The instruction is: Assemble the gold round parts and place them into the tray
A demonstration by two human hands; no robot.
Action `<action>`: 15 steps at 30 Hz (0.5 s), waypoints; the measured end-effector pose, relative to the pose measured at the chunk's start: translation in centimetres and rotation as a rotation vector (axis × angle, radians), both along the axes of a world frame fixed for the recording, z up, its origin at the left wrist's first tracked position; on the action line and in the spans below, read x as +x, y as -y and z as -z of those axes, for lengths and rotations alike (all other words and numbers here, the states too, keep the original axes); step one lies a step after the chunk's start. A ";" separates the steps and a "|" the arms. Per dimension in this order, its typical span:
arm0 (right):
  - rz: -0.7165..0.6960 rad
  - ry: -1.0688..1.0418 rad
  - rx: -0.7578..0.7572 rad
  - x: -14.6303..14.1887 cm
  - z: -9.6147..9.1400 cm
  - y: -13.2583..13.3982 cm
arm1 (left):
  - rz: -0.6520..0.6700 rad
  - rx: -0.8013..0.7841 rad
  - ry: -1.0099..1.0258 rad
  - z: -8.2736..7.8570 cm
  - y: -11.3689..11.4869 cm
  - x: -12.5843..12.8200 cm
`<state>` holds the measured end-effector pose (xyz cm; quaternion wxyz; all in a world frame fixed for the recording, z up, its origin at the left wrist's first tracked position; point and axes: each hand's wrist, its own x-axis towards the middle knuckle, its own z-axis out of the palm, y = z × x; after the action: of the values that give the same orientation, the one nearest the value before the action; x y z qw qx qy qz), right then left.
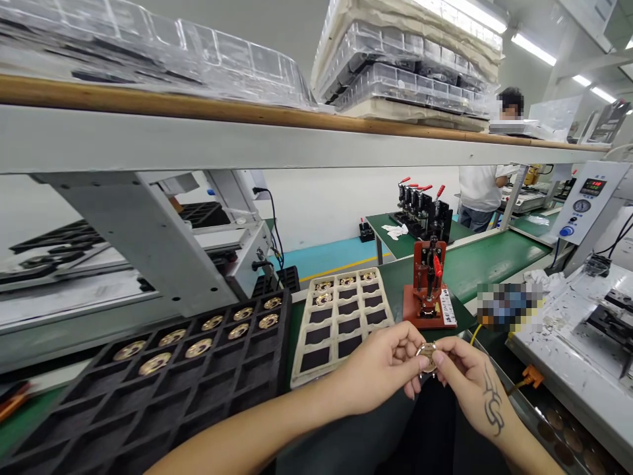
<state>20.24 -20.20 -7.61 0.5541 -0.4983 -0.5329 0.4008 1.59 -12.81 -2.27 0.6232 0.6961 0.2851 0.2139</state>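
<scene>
A gold-toned watch case [428,359], round with small lugs, is pinched between both of my hands in front of the table edge. My left hand [388,363] grips its left side with thumb and fingers. From the right, my right hand [457,366] holds the opposite side, thumb on the face. Just beyond my hands stands a red hand press [421,290] with a red-tipped lever. A beige tray [299,356] left of the press has several gold cases in its far pockets. Further left, a black compartment tray [284,330] holds several more gold cases in its far rows.
A shelf [297,142] crosses above the bench, loaded with clear plastic trays [237,59]. Several black presses [425,211] stand on a green table behind. A machine with a gauge panel [582,204] is at right. Another person [479,194] stands in the background.
</scene>
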 end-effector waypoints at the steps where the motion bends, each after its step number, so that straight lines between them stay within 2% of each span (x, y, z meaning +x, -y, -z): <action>1: 0.001 0.003 0.004 0.0 0.0 0.0 | -0.002 -0.001 0.006 0.0 0.0 0.0; 4: 0.004 0.022 0.012 0.0 0.1 0.1 | -0.036 -0.055 0.068 0.7 0.2 0.0; 7: 0.014 0.072 0.007 -0.2 0.9 0.3 | -0.071 -0.161 0.170 2.4 0.7 -0.3; 9: 0.000 0.113 -0.009 -0.1 1.9 0.4 | -0.081 -0.173 0.201 3.7 0.6 -1.2; 11: -0.033 0.148 -0.040 0.3 3.2 0.4 | -0.159 -0.041 0.134 4.8 -0.3 -3.2; 13: -0.069 0.180 -0.094 1.1 4.6 0.2 | -0.361 0.230 -0.066 5.2 -2.1 -6.8; 14: -0.075 0.192 -0.121 1.6 5.2 0.2 | -0.509 0.419 -0.247 5.1 -3.2 -9.2; 15: -0.077 0.202 -0.149 2.1 5.9 0.3 | -0.629 0.488 -0.338 4.9 -4.4 -12.0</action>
<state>22.38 -20.49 -13.49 0.4432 -0.5552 -0.5734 0.4081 -10.37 -8.36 -7.16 0.2893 0.7277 0.5223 0.3374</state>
